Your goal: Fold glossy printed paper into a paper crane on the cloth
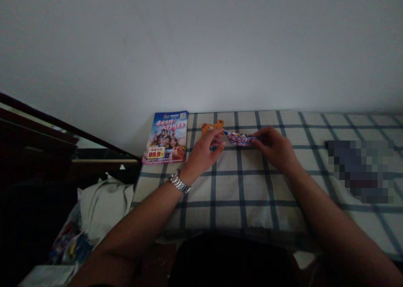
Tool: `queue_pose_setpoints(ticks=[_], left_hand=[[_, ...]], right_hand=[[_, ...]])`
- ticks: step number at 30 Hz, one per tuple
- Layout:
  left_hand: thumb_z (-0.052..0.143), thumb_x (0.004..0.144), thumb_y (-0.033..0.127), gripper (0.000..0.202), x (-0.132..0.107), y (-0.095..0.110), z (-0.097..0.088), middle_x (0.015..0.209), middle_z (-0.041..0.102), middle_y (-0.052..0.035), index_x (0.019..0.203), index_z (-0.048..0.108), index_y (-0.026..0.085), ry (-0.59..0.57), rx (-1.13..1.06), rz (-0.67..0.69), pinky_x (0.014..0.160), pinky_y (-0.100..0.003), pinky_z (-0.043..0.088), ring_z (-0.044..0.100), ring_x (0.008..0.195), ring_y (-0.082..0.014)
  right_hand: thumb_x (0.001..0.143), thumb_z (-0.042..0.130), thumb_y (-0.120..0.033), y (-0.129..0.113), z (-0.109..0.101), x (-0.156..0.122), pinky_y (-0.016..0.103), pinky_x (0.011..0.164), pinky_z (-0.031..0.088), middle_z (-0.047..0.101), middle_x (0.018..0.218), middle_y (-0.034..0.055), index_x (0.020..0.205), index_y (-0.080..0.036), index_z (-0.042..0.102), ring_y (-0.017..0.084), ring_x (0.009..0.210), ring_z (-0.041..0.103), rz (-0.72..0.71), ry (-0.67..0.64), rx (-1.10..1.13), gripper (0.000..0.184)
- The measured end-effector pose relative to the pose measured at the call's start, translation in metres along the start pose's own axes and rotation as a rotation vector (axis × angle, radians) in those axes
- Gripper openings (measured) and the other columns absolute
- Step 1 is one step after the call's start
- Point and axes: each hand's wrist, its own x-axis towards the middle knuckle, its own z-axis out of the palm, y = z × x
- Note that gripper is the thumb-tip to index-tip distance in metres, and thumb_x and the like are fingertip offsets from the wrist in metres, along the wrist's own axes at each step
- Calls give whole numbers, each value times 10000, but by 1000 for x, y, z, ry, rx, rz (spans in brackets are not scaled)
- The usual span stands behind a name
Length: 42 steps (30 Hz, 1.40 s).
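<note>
A folded colourful leaflet (239, 139) with printed lettering is pinched at its right end between the thumb and fingers of my right hand (275, 146). My left hand (207, 147), with a metal watch (179, 181) on its wrist, is at the leaflet's other end. Its fingers are curved, with a gap between thumb and forefinger, and they seem to grip nothing. Just behind those fingers lies an orange bear-shaped thing (211, 126), partly hidden by the hand. To the left, a stack of similar leaflets (166, 138) lies flat, a castle picture and "89.9" on top.
A checked cloth (252, 186) covers the surface, which meets a pale wall (201, 48). On the right lies a dark, pixelated item (359, 169). Below left are white bags (105, 199) and a dark wooden frame (69, 123).
</note>
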Motion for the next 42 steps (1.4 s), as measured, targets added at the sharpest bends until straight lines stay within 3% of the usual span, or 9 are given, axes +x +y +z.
queue_pose_setpoints(ticks=[5, 12, 18, 24, 34, 42], left_hand=[[645, 1015, 183, 464, 0, 1, 0, 1210, 688, -79, 1444, 484, 254, 6, -34, -48, 922, -331, 666, 730, 1002, -150], [636, 1014, 178, 341, 0, 1, 0, 1190, 683, -73, 1342, 555, 224, -12, -26, -26, 916, -314, 663, 726, 987, -140], [624, 1018, 190, 279, -1, -1, 1, 1191, 680, -77, 1294, 596, 209, -28, -7, -9, 914, -321, 659, 719, 994, -142], [629, 1016, 198, 258, -1, -4, 1, 1207, 679, -87, 1274, 614, 200, -41, -11, 5, 907, -321, 657, 712, 999, -144], [633, 1007, 179, 196, -1, 0, 1, 1172, 692, -73, 1199, 653, 210, -61, 48, -19, 922, -355, 642, 716, 981, -153], [638, 1004, 180, 178, -1, 0, 1, 1149, 702, -58, 1179, 662, 206, -65, 56, -28, 919, -332, 633, 718, 964, -141]], right_hand=[[913, 740, -511, 3, -1, 2, 415, 783, 652, 787, 1030, 79, 1049, -245, 648, 254, 884, 765, 34, 18, 106, 312], [902, 729, -463, -1, -8, 5, 387, 727, 634, 789, 945, 63, 1007, -239, 652, 238, 790, 751, 39, 86, -3, 259], [885, 723, -443, 11, -21, 11, 366, 696, 606, 790, 925, 73, 993, -237, 648, 243, 766, 751, 85, 248, -117, 245], [860, 710, -388, 24, -32, 17, 398, 764, 606, 777, 943, 73, 980, -235, 648, 255, 816, 747, 117, 376, -229, 204], [833, 691, -329, 47, -50, 21, 419, 793, 569, 716, 932, 67, 932, -243, 627, 254, 792, 688, 149, 437, -445, 147], [823, 687, -347, 53, -51, 22, 408, 786, 552, 706, 925, 56, 941, -243, 617, 247, 783, 674, 155, 389, -435, 172]])
